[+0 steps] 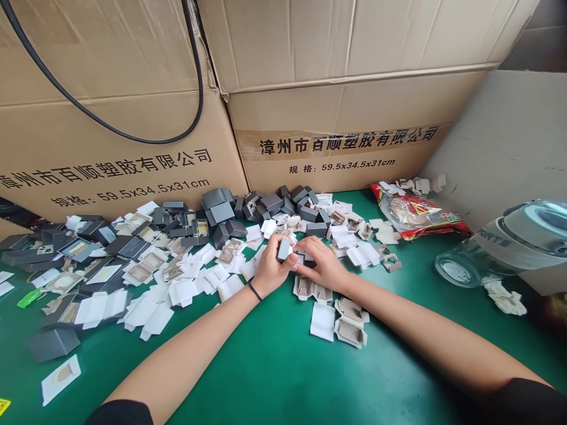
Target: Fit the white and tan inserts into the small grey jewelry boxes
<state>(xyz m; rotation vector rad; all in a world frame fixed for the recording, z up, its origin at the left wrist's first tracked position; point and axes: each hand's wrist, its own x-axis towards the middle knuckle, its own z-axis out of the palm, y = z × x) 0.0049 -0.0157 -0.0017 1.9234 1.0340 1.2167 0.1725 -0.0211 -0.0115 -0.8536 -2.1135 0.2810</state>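
Observation:
My left hand [271, 267] is closed around a small grey box [283, 250], held up over the middle of the green table. Close beside it on the right is my right hand [322, 264], its thumb and fingers curved at the box's side. Whether the right fingers pinch anything is hidden. Beneath and in front of the right hand lie folded card inserts [351, 332] and a white card piece [323, 321]. Behind both hands, several dark grey boxes [272, 203] are heaped among white card scraps.
Large cardboard cartons [336, 112] wall off the back, with a black cable [195, 112] hanging before the left one. A wide pile of dark boxes and white inserts [150, 319] spreads left. At right lie a red snack bag [416, 212], a clear bottle [500, 248] and crumpled tissue [505, 297].

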